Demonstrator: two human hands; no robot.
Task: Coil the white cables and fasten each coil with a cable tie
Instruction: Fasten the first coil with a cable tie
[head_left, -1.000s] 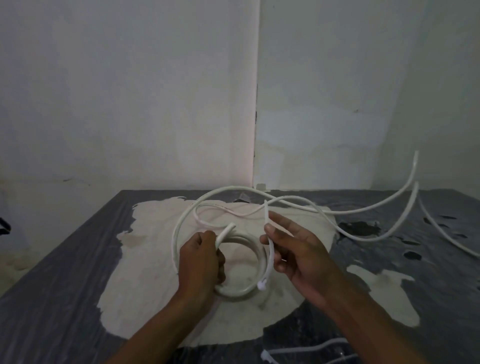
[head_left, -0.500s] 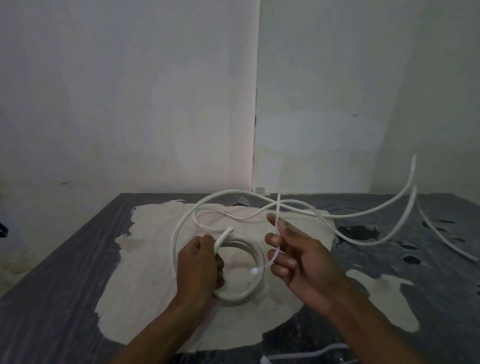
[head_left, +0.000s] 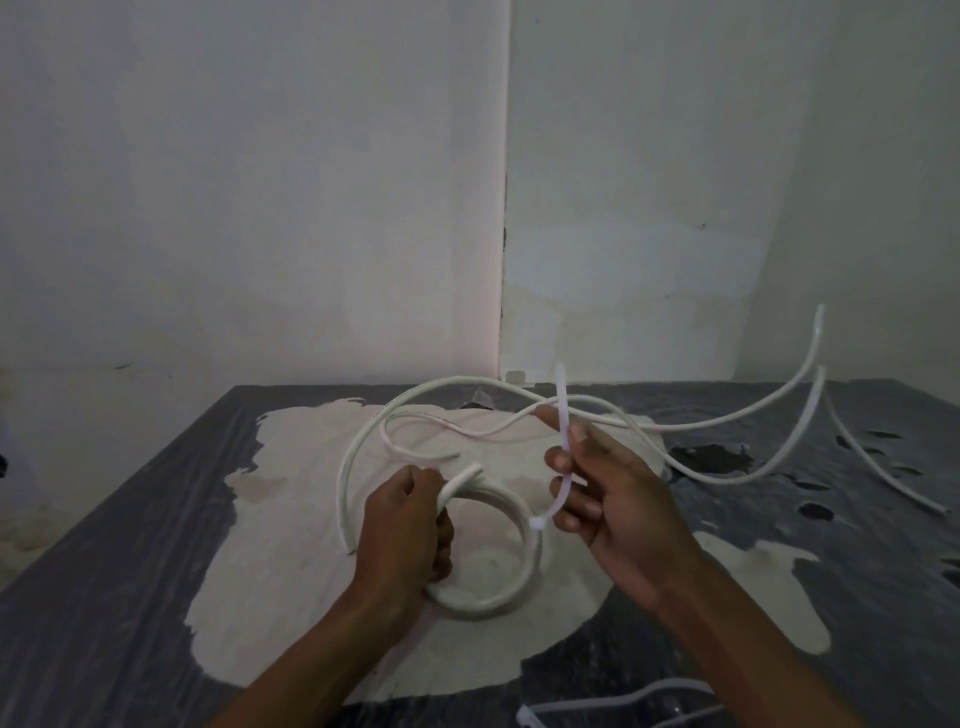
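Note:
My left hand (head_left: 408, 525) grips a small coil of white cable (head_left: 511, 577) at its left side, and the cable's cut end sticks up past my fingers. My right hand (head_left: 608, 488) pinches a white cable tie (head_left: 562, 415) that stands nearly upright, its head hanging low beside the coil's right rim. Loose white cables (head_left: 727, 423) arc over the table behind both hands, and one wide loop curves round the coil's left.
The table (head_left: 130, 545) is dark grey with a worn pale patch under the coil. More cable ties (head_left: 597, 709) lie at the near edge, bottom right. A further loose cable (head_left: 883, 473) lies at the right. White walls meet in a corner behind the table.
My right hand has turned the cable tie more upright, so its tail now points up past the loose cables. My left hand and the coil have hardly moved.

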